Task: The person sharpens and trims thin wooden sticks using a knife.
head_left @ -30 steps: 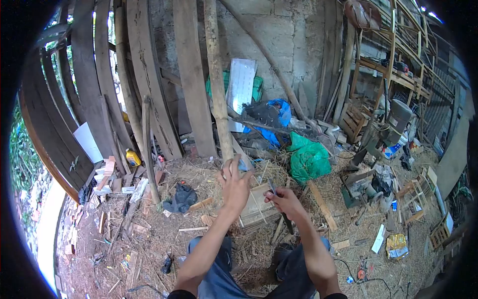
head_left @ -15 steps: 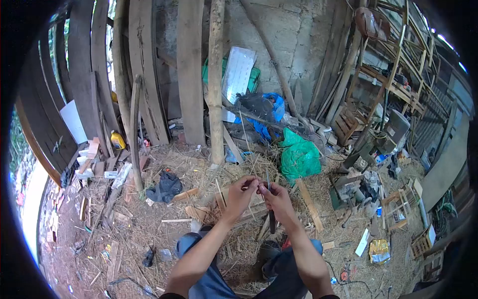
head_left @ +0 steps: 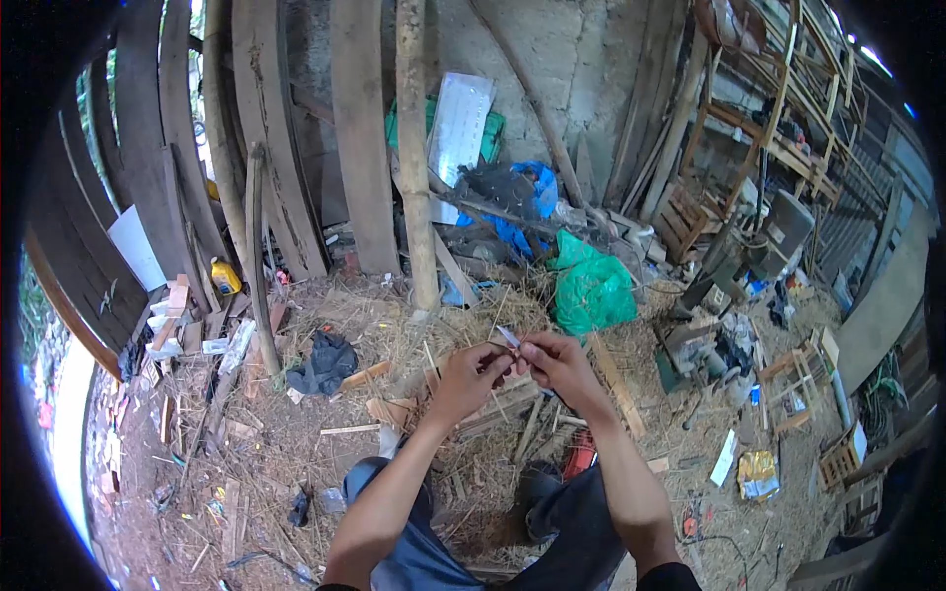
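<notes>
My right hand point(head_left: 564, 369) is closed around a knife, whose pale blade point(head_left: 508, 337) sticks out up and to the left between both hands. Most of its handle is hidden by the fingers. Close against it, my left hand point(head_left: 471, 382) pinches what looks like a thin stick; the fingers cover most of it. The fingertips of both hands nearly meet in front of my knees, above the litter-strewn ground.
Straw and wood scraps cover the dirt floor. Ahead lie a green plastic bag point(head_left: 594, 295) and a bamboo post point(head_left: 413, 167). A black plastic bag point(head_left: 325, 362) is at left, a yellow bottle point(head_left: 226, 276) farther back. A red object point(head_left: 580, 455) sits by my right leg.
The knife has turned: its blade stood upright with the dark handle hanging below, and now leans to the left. Both hands have shifted slightly, and the view has tilted a little.
</notes>
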A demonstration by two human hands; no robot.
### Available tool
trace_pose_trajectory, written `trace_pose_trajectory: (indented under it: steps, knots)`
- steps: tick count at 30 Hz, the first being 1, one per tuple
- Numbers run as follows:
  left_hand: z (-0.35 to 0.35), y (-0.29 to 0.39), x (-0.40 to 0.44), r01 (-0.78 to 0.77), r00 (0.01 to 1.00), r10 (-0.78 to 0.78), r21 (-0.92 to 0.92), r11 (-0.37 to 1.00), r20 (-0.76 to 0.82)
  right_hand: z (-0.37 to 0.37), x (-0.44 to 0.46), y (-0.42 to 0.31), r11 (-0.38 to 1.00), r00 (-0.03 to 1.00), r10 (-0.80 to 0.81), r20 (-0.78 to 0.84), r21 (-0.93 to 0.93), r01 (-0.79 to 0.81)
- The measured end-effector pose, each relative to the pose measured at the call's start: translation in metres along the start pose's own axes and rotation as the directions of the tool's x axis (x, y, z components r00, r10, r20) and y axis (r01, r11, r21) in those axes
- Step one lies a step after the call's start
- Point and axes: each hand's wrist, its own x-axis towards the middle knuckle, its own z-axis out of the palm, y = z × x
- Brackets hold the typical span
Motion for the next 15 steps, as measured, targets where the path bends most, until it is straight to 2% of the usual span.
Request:
trace_pose_trajectory:
  steps: [1, 2, 4, 5, 6, 8, 9, 10, 12, 15]
  knots:
    - [0.003, 0.004, -0.001, 0.076, 0.997, -0.077, -0.111, 0.991, -0.004, -0.002, -0.001, -0.001, 1.0, 1.0, -0.01, -0.017, -0.008, 0.01]
    - [0.004, 0.003, -0.002, 0.08, 0.997, -0.08, -0.104, 0.991, 0.004, -0.007, 0.0, -0.001, 1.0, 1.0, -0.011, -0.023, 0.001, 0.011]
    - [0.006, -0.003, -0.007, 0.14, 0.989, -0.13, -0.187, 0.972, 0.065, -0.021, 0.002, -0.001, 0.999, 0.988, -0.009, -0.156, 0.04, 0.015]
    - [0.005, -0.005, -0.009, 0.149, 0.988, -0.138, -0.182, 0.972, 0.074, -0.03, 0.002, -0.001, 0.991, 0.987, 0.022, -0.158, 0.131, -0.001]
    - [0.005, -0.005, -0.011, 0.138, 0.99, -0.132, -0.114, 0.984, 0.058, -0.03, -0.002, 0.002, 0.99, 0.986, 0.027, -0.165, 0.14, -0.004]
    - [0.008, -0.001, -0.009, 0.124, 0.991, -0.122, -0.041, 0.991, 0.053, -0.027, -0.007, 0.003, 0.999, 0.985, 0.05, -0.163, 0.014, -0.049]
    - [0.011, 0.003, -0.008, 0.082, 0.996, -0.082, -0.02, 0.996, 0.031, -0.018, -0.011, -0.001, 0.999, 0.994, 0.042, -0.099, -0.01, -0.043]
    - [0.015, 0.004, -0.008, 0.042, 0.999, -0.042, 0.002, 0.999, 0.01, -0.015, -0.012, -0.002, 0.999, 0.994, 0.044, -0.105, -0.007, -0.045]
    - [0.015, 0.002, -0.007, 0.062, 0.998, -0.063, 0.025, 0.998, 0.018, -0.012, -0.012, -0.002, 0.993, 0.995, 0.098, -0.03, 0.074, -0.096]
    - [0.014, -0.002, -0.01, 0.091, 0.995, -0.093, 0.043, 0.995, 0.038, -0.019, -0.011, 0.005, 0.993, 0.994, 0.109, -0.023, 0.047, -0.108]
